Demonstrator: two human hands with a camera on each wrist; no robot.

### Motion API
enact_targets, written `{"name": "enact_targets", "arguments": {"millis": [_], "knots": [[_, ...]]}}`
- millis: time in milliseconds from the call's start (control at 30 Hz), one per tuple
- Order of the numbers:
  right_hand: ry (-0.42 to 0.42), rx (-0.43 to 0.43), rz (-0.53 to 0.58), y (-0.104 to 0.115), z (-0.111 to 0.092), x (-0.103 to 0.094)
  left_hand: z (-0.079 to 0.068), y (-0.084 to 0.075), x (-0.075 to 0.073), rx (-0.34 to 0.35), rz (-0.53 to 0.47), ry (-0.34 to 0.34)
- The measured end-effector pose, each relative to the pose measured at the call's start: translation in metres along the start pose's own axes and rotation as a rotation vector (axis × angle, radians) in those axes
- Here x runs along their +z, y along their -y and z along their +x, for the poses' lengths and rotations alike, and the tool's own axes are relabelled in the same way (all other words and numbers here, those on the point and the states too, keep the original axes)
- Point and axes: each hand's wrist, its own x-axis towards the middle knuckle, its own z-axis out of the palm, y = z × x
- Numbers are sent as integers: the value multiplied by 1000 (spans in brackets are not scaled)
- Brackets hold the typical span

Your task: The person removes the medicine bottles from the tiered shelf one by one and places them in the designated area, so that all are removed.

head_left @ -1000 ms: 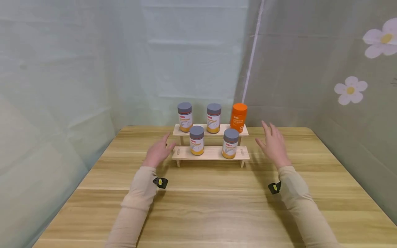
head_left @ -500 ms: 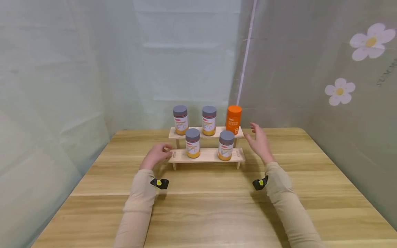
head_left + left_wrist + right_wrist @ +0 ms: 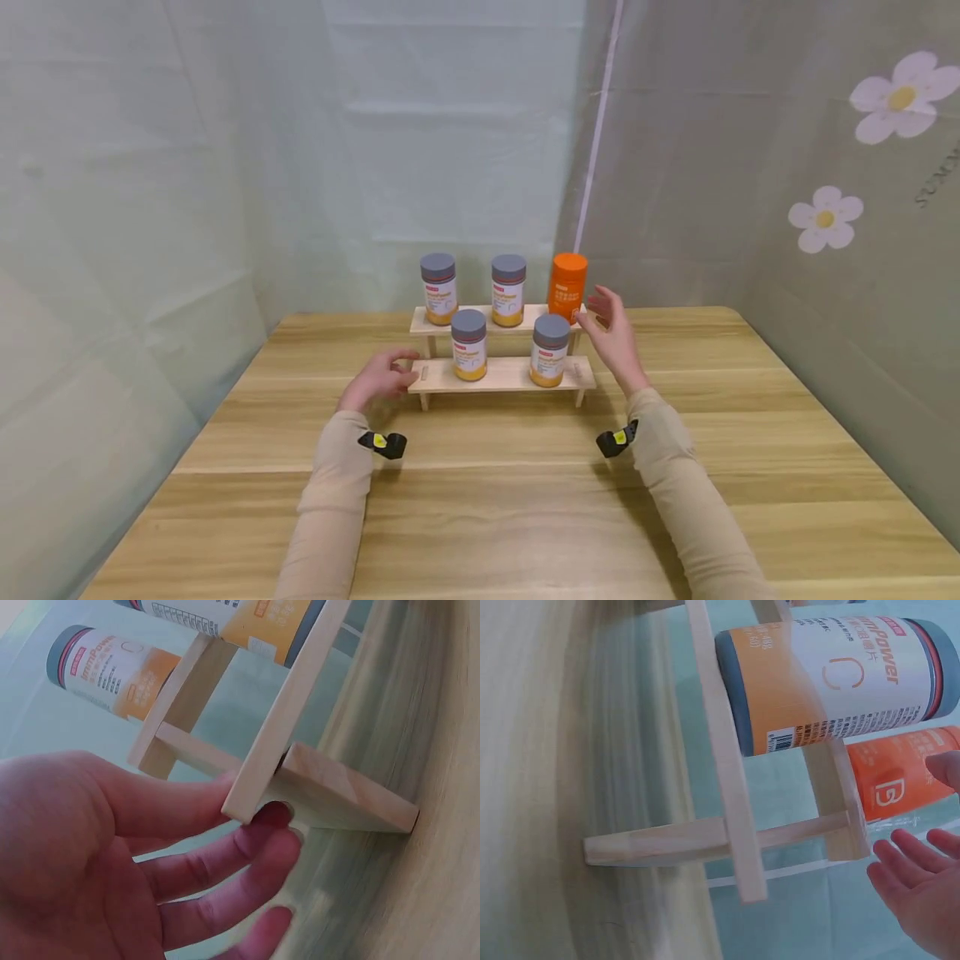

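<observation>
A two-tier wooden display stand (image 3: 480,385) bears several supplement bottles. My left hand (image 3: 377,380) is at the left end of the lower tier; in the left wrist view its thumb lies on one face of the board (image 3: 289,712) and its fingertips on the other, pinching it. My right hand (image 3: 615,340) is beside the orange bottle (image 3: 567,287) on the upper tier's right end. In the right wrist view the thumb (image 3: 946,769) overlaps that bottle, and the other fingers are spread away from it. Whether the thumb touches the bottle I cannot tell.
Grey-lidded white and yellow bottles stand at the upper left (image 3: 439,290), upper middle (image 3: 508,292), lower left (image 3: 469,346) and lower right (image 3: 551,352). The wooden table (image 3: 487,508) extends around the stand. Pale curtains (image 3: 465,125) hang behind and beside it.
My right hand has moved left to the orange bottle. My left hand has come onto the lower tier's end, its fingers curling in. The bottles keep their places on the stand.
</observation>
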Motion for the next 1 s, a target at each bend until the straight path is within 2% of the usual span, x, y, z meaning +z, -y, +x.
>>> {"name": "enact_targets", "arguments": {"millis": [100, 233, 600, 800, 1000], "knots": [[24, -11, -9, 4, 2, 4, 0, 0, 1, -25, 3, 8], [41, 18, -3, 8, 6, 12, -1, -1, 2, -29, 23, 20], [-34, 65, 32, 13, 16, 29, -3, -3, 3, -21, 71, 24], [-65, 48, 38, 16, 20, 30, -2, -3, 3, -30, 54, 26], [-62, 29, 1, 21, 24, 28, -1, -1, 3, -47, 54, 17]]}}
